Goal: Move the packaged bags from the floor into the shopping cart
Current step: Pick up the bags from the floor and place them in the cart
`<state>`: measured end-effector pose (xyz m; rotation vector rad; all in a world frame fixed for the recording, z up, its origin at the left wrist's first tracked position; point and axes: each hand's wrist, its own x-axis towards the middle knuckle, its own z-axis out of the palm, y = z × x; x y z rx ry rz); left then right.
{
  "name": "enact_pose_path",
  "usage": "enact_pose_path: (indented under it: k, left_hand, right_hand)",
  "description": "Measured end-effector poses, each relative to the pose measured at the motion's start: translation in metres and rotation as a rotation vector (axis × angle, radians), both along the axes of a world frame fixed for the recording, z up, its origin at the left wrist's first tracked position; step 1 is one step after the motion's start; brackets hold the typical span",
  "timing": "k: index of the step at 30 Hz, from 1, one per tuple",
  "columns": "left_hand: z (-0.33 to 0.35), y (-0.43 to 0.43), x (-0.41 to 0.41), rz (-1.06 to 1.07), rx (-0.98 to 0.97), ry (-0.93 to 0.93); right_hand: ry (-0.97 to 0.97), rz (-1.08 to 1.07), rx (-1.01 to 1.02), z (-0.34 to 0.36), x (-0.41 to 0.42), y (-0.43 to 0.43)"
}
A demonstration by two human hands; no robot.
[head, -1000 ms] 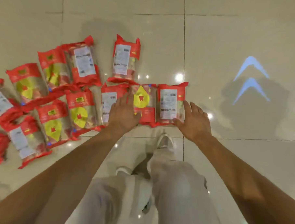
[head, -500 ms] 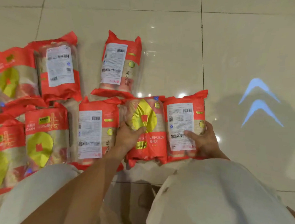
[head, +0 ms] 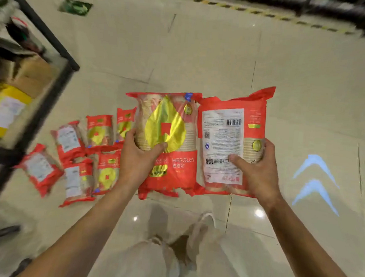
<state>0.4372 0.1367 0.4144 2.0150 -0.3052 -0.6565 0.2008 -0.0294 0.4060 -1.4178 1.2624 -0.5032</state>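
The yellow-leaf bag [head: 174,121] and the white-label bag [head: 225,140] are being held side by side above the tiled floor [head: 202,55], their edges touching. The left hand [head: 139,159] is gripping the yellow-leaf bag, thumb pressing on its front and fingers curling round its left edge, while the right hand [head: 257,171] is clutching the white-label bag, thumb lying on the label and fingers wrapping its right side. The other red bags [head: 72,154] are lying clustered on the floor at left beside a blurred black frame [head: 45,103], and two pale blue chevrons [head: 315,179] are showing on the tiles at right.
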Motion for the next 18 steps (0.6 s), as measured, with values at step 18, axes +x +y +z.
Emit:
enact_pose_path:
  k: [18]
  left_hand:
    - [0.431,0.482,-0.092,0.930,-0.017,-0.426]
  right_hand:
    - [-0.430,0.917,-0.058,0.374,0.150,0.386]
